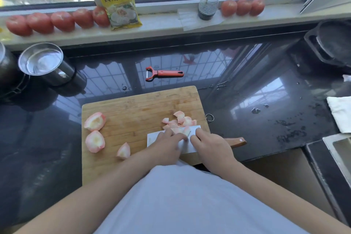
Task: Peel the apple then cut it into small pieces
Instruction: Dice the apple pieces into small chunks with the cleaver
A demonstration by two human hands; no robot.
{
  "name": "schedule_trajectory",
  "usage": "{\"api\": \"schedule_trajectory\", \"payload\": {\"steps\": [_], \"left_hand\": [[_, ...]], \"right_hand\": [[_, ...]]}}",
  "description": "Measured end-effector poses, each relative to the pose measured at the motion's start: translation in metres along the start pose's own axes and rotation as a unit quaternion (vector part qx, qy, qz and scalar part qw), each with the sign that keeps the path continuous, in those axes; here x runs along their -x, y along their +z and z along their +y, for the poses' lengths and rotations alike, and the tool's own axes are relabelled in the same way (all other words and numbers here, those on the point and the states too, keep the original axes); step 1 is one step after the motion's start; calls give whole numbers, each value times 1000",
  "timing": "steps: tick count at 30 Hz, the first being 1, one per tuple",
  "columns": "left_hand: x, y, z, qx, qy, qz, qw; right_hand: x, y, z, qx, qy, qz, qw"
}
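Apple: peeled and partly cut; a heap of small pieces (180, 120) lies at the right of the cutting board (133, 104), some pieces resting on the flat of the cleaver blade (152, 138)
Uncut apple: three larger peeled chunks wait at the left of the board, one at the far left edge (95, 121), one below it (95, 144), a smaller wedge (123, 151) nearer the middle
Cleaver: lying almost flat on the board, wooden handle (235, 141) pointing right over the board's edge
Left hand (169, 146): fingers curled down onto the blade and the pieces on it, seemingly sweeping or pinching them; the exact hold cannot be told
Right hand (210, 146): on the blade near the handle, fingers bent over it; whether it grips the handle is hidden
Stage: peeling done, cutting about a quarter through by my judgement
Risk: fingertips sit close to the blade's edge, so a slip while clearing pieces could nick them; wet pieces could slide off the board onto the worktop (266, 110)
Surroundings: red peeler (163, 73) beyond the board; steel cup (42, 61) at left; tomatoes (62, 21), a yellow packet (118, 0) and a spray bottle (209, 0) on the window sill
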State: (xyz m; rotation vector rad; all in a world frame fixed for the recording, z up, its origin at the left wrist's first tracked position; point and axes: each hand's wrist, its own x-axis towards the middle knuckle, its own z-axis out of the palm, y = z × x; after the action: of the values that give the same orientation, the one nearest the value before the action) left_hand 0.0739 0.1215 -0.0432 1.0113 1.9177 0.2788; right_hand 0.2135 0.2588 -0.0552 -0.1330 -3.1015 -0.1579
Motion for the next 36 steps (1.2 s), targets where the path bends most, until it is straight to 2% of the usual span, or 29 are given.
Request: {"api": "schedule_trajectory", "payload": {"steps": [6,10,12,13,16,17,20,23,26,28,30,33,34,36], "left_hand": [[-11,2,-3,-24,5,70,997],[-17,1,-18,75,23,155,985],[-17,-1,-21,83,73,197,974],[-16,0,-23,64,104,189,974],[-11,4,-13,-35,143,73,986],[-12,7,-11,-58,151,63,985],[-22,3,-16,-66,107,98,987],[-21,-15,-22,20,70,179,981],[2,-35,-32,157,-7,283,946],[22,-42,-52,200,-71,338,917],[41,-43,-73,187,-134,374,898],[68,-31,-98,117,-216,367,897],[74,-26,-100,109,-208,372,898],[81,-18,-96,102,-127,414,896]], "right_hand": [[8,6,-4,-17,8,-41,999],[12,6,-6,-14,1,-54,998],[14,7,-5,-15,7,-53,998],[14,7,-5,-16,7,-49,999],[12,6,-6,-22,-3,-24,999],[11,4,-7,-23,-4,-18,1000],[9,2,-9,-10,-4,-17,1000],[10,0,-9,-6,13,-15,1000],[13,-4,-8,-30,34,-19,999],[17,-7,-8,-50,56,-31,997],[22,-7,-8,-68,93,-37,993],[29,-7,-8,-126,141,-43,981],[30,-7,-8,-130,138,-40,981],[29,-10,-8,-115,116,-41,986]]}}
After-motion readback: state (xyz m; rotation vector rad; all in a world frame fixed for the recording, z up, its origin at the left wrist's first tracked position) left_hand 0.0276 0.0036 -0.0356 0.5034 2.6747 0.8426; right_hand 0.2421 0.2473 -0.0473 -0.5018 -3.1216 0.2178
